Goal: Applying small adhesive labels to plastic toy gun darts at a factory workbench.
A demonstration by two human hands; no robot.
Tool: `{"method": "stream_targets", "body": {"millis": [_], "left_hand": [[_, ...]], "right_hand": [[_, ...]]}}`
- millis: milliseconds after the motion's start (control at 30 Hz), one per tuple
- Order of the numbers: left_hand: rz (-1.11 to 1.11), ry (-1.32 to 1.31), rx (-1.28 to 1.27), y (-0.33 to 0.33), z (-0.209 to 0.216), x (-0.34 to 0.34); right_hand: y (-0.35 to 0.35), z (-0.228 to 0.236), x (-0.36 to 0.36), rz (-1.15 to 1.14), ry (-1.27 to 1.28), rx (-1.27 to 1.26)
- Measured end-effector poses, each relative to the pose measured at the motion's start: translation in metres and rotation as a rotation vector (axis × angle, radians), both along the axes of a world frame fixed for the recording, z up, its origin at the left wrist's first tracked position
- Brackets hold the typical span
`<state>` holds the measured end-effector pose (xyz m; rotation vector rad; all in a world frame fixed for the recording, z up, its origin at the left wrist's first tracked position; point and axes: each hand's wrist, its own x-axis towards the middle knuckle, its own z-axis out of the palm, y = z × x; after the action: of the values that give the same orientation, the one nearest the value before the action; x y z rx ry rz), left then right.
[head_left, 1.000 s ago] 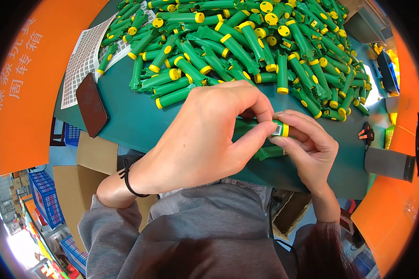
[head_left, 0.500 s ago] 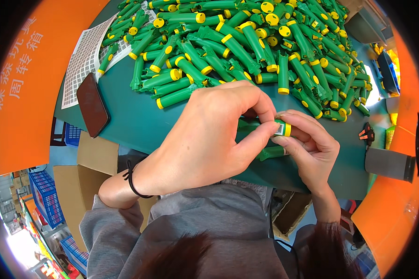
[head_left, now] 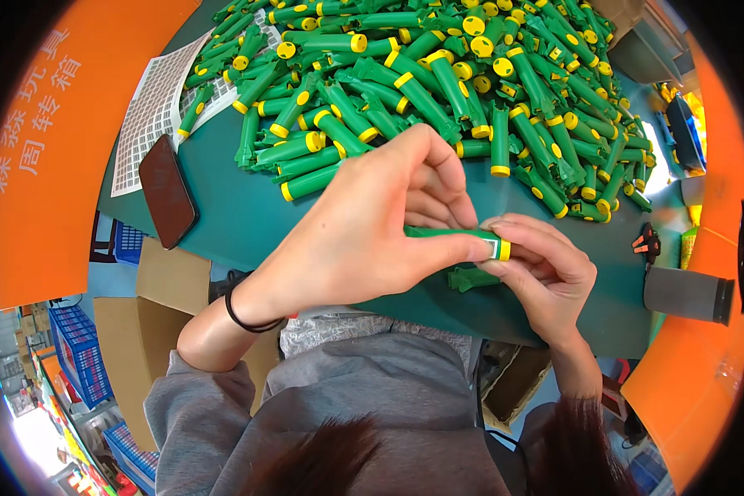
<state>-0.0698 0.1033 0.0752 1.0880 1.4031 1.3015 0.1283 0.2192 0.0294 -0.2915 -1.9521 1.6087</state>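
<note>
Between my two hands is a slim green plastic tube [head_left: 428, 232] with a yellow end cap [head_left: 505, 250], lying roughly level above the table. My right hand [head_left: 554, 269] pinches it at the capped end. The thumb of my left hand [head_left: 380, 219] presses along the tube, against a small white label [head_left: 494, 245] beside the cap. That hand's index finger arches above the tube, and its other fingers curl behind, partly hidden. Just below lies a second green tube [head_left: 474, 279]; my right hand covers its far end, so I cannot tell whether I touch it.
A big heap of green tubes [head_left: 422, 99] with yellow caps covers the table's [head_left: 223, 165] far side. Label sheets [head_left: 145, 107] and a dark phone [head_left: 167, 192] lie left. Black-and-orange snips [head_left: 646, 241] and a grey cup [head_left: 686, 293] are right. A cardboard box [head_left: 174, 277] stands below left.
My left index finger has lifted off the label and the thumb now lies over it. The held tube has shifted slightly down and left, with more of its green length showing.
</note>
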Motion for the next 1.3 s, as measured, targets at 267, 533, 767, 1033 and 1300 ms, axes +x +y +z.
{"method": "stream_targets", "body": {"millis": [267, 533, 767, 1033, 1300], "left_hand": [[-0.188, -0.138, -0.135, 0.006, -0.006, 0.0], [-0.204, -0.101, -0.169, 0.002, -0.003, 0.006], [-0.16, -0.25, -0.026, -0.023, -0.028, -0.001], [-0.267, -0.393, -0.196, -0.017, -0.038, 0.007], [-0.116, 0.775, 0.156, -0.009, -0.048, 0.047]], "right_hand": [[0.001, -0.002, -0.001, -0.06, -0.006, 0.022], [-0.004, 0.0, 0.003, -0.008, -0.04, -0.075], [0.016, 0.025, 0.037, -0.026, -0.328, 0.533], [0.007, -0.003, 0.057, -0.046, -0.536, 0.358], [-0.016, -0.026, 0.031, 0.096, -0.204, -0.128]]}}
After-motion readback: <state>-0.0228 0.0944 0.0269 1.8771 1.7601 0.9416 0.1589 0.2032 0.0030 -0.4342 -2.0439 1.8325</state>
